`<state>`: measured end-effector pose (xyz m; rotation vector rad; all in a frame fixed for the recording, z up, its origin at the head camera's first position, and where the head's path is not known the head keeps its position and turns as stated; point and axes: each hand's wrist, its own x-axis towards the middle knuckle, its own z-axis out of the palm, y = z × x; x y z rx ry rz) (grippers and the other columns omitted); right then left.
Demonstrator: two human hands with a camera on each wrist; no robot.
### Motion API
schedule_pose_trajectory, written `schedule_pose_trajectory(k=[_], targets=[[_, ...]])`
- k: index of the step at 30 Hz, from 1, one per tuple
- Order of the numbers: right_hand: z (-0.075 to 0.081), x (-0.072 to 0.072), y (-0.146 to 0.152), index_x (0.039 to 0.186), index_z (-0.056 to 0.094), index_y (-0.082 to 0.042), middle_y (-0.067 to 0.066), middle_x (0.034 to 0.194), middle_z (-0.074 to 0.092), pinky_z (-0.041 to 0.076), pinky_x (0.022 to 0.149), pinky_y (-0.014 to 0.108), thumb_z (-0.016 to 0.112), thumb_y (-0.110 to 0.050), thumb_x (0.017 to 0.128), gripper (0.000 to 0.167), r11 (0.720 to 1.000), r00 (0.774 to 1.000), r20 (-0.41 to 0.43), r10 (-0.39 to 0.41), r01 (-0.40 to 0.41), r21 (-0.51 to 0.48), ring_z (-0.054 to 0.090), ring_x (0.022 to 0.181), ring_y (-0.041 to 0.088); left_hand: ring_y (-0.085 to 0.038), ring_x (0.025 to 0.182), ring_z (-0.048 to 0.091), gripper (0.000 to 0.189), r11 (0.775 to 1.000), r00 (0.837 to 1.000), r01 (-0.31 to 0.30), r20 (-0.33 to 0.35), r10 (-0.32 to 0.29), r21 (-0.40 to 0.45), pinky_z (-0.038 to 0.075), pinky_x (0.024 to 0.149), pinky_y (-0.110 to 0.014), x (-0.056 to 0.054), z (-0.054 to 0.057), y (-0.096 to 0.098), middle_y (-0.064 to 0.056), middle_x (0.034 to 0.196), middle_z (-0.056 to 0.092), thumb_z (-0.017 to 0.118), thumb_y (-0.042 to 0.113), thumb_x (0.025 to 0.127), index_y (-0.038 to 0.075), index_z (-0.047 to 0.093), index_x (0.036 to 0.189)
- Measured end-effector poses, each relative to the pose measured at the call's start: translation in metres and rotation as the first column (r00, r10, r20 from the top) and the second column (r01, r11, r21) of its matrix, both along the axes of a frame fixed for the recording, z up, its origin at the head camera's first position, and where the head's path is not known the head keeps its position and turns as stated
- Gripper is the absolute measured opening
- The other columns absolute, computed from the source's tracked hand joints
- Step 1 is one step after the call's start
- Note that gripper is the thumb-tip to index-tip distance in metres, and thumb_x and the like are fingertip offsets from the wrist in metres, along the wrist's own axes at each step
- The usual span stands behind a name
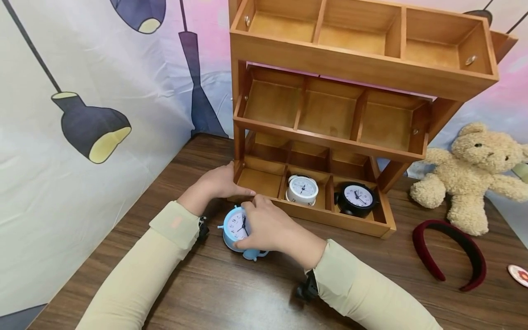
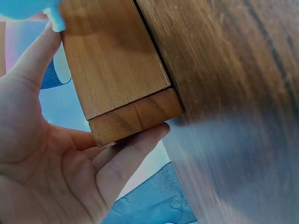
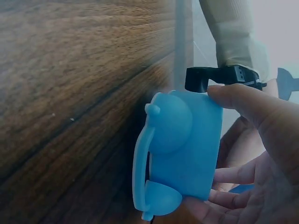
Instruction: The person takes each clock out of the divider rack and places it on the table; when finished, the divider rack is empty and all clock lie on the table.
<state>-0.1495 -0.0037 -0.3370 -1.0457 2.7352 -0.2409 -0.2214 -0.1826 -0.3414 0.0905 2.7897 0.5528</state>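
A light-blue alarm clock (image 1: 235, 224), its dial facing up, is held by my right hand (image 1: 268, 227) just in front of a wooden shelf's bottom tier. The right wrist view shows the blue clock's bells and handle side (image 3: 182, 140), with thumb and fingers across its body. My left hand (image 1: 218, 183) grips the left end of the wooden shelf (image 1: 313, 208). In the left wrist view its thumb and fingers lie around the wooden end (image 2: 135, 112). A white alarm clock (image 1: 303, 189) lies in the bottom tier's middle compartment, a black alarm clock (image 1: 355, 199) in the right one.
The shelf's upper tier (image 1: 363, 59) and middle tier (image 1: 330, 137) overhang the back of the table. To the right sit a teddy bear (image 1: 472, 176), a dark red headband (image 1: 421, 245) and a small round item (image 1: 519, 275). A printed cloth (image 1: 136, 82) hangs behind.
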Motion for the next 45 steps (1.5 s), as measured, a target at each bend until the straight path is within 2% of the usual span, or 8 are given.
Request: schedule_pose_trajectory(k=[12,16,19,24,27,34,39,45], targets=[[-0.008,0.0,-0.004,0.145,0.046,-0.002,0.019,0.139,0.048,0.045,0.102,0.039,0.076,-0.064,0.075,0.098,1.0,1.0,-0.022,-0.002,0.003,0.03,0.049,0.126,0.027,-0.045,0.138,0.037,0.121,1.0,1.0,0.003,0.009,-0.003,-0.012,0.036,0.109,-0.052,0.001,0.001,0.0,-0.033,0.155,0.026,0.068,0.065,0.083,-0.014,0.008,0.152],[-0.004,0.002,-0.001,0.147,0.044,-0.007,0.016,0.144,0.047,0.048,0.098,0.044,0.073,-0.071,0.074,0.101,0.998,0.999,-0.025,-0.045,0.046,0.034,0.047,0.131,0.029,-0.045,0.138,0.037,0.121,1.0,1.0,0.003,0.002,-0.003,-0.007,0.036,0.109,-0.053,0.0,0.0,0.0,-0.033,0.154,0.027,0.069,0.065,0.082,-0.014,0.009,0.152],[0.002,-0.002,0.006,0.146,0.047,-0.014,0.012,0.142,0.05,0.051,0.092,0.048,0.067,-0.073,0.077,0.093,0.996,0.995,-0.05,-0.082,0.083,0.015,0.05,0.128,0.029,-0.045,0.137,0.039,0.12,1.0,1.0,0.005,-0.006,-0.005,0.004,0.037,0.109,-0.053,-0.001,-0.001,-0.001,-0.033,0.154,0.029,0.069,0.063,0.083,-0.014,0.01,0.152],[0.01,-0.021,0.027,0.136,0.057,-0.019,0.009,0.122,0.06,0.055,0.077,0.046,0.061,-0.065,0.088,0.066,0.986,0.977,-0.134,-0.163,0.156,-0.064,0.062,0.104,0.028,-0.045,0.135,0.041,0.12,1.0,1.0,0.008,-0.016,-0.008,0.025,0.037,0.108,-0.054,-0.001,0.0,-0.002,-0.033,0.152,0.031,0.071,0.061,0.082,-0.013,0.01,0.153],[0.011,-0.039,0.043,0.136,0.058,-0.018,0.011,0.12,0.059,0.055,0.076,0.047,0.061,-0.059,0.091,0.061,0.965,0.951,-0.177,-0.255,0.238,-0.113,0.06,0.104,0.03,-0.045,0.135,0.041,0.12,0.999,1.0,0.005,-0.017,-0.005,0.044,0.037,0.108,-0.055,0.0,0.0,-0.001,-0.033,0.152,0.031,0.073,0.061,0.081,-0.012,0.01,0.153],[-0.001,-0.076,0.077,0.145,0.045,-0.003,0.025,0.132,0.05,0.049,0.092,0.053,0.061,-0.056,0.092,0.077,0.888,0.878,-0.139,-0.458,0.445,-0.113,0.051,0.121,0.039,-0.047,0.139,0.035,0.121,0.999,1.0,-0.019,0.009,0.019,0.026,0.033,0.11,-0.055,0.001,-0.002,0.001,-0.034,0.154,0.025,0.071,0.061,0.082,-0.013,0.008,0.153],[-0.009,-0.085,0.086,0.135,0.048,0.008,0.029,0.126,0.051,0.05,0.089,0.052,0.06,-0.063,0.09,0.085,0.874,0.868,-0.097,-0.487,0.484,-0.052,0.057,0.113,0.041,-0.047,0.138,0.036,0.121,0.999,1.0,-0.021,0.001,0.021,0.031,0.034,0.11,-0.056,0.001,-0.002,0.001,-0.034,0.154,0.026,0.072,0.061,0.081,-0.013,0.008,0.153],[-0.012,-0.089,0.088,0.132,0.051,0.01,0.028,0.125,0.055,0.051,0.085,0.052,0.059,-0.072,0.084,0.096,0.873,0.869,-0.08,-0.488,0.488,-0.025,0.06,0.106,0.04,-0.047,0.139,0.035,0.122,1.0,1.0,-0.019,0.005,0.019,0.023,0.034,0.11,-0.056,0.001,-0.001,0.001,-0.034,0.154,0.025,0.072,0.062,0.081,-0.013,0.008,0.153]])
